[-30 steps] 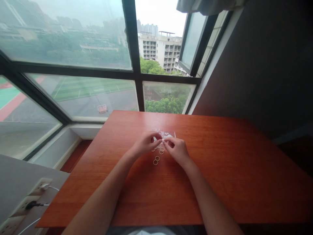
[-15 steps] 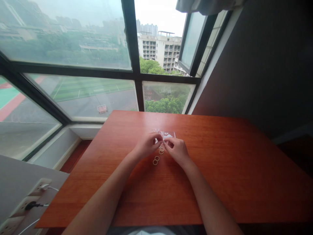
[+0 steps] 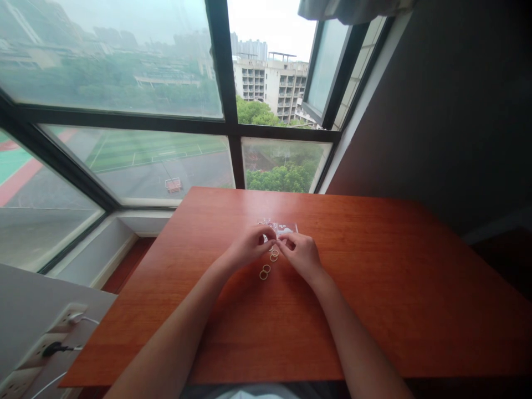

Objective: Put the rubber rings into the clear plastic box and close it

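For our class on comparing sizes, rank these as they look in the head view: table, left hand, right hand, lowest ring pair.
1. Table
2. Left hand, right hand: too alike to rank
3. Lowest ring pair

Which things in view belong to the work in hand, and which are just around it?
Likely part of it:
left hand and right hand, pinching something too small to identify
pale rings
clear plastic packaging
wooden table

Just around:
black plug
white plug
curtain
open window sash
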The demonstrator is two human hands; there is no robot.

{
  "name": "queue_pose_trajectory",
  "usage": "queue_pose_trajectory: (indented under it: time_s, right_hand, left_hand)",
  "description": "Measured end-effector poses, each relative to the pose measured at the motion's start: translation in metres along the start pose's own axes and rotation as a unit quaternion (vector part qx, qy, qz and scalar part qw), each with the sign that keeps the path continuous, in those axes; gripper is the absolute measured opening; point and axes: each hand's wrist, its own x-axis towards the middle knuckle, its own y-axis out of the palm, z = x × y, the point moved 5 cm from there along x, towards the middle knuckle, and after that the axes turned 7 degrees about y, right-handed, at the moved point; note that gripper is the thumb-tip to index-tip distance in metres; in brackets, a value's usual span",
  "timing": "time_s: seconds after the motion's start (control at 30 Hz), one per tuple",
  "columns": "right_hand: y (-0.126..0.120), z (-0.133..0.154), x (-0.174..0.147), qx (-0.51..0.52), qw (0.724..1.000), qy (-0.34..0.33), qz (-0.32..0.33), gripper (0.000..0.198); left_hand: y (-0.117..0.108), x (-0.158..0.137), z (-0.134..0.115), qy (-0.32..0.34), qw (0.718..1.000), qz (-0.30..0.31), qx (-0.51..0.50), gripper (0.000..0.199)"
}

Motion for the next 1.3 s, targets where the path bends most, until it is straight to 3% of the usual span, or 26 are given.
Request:
queue_pose_trajectory:
  time_s: [1.0, 1.3]
  right_hand:
    - [-0.002, 0.002, 0.0, 0.059, 0.998, -0.011, -0.02, 0.023]
    - [-0.006, -0.001, 0.001, 0.041, 0.998, -0.01, -0.035, 0.02]
  left_hand:
    - [0.006, 0.002, 0.005, -0.014, 1.0, 0.009, -0.024, 0.015]
    - [-0.03, -0.004, 0.033, -0.025, 0.988, -0.077, 0.13, 0.012]
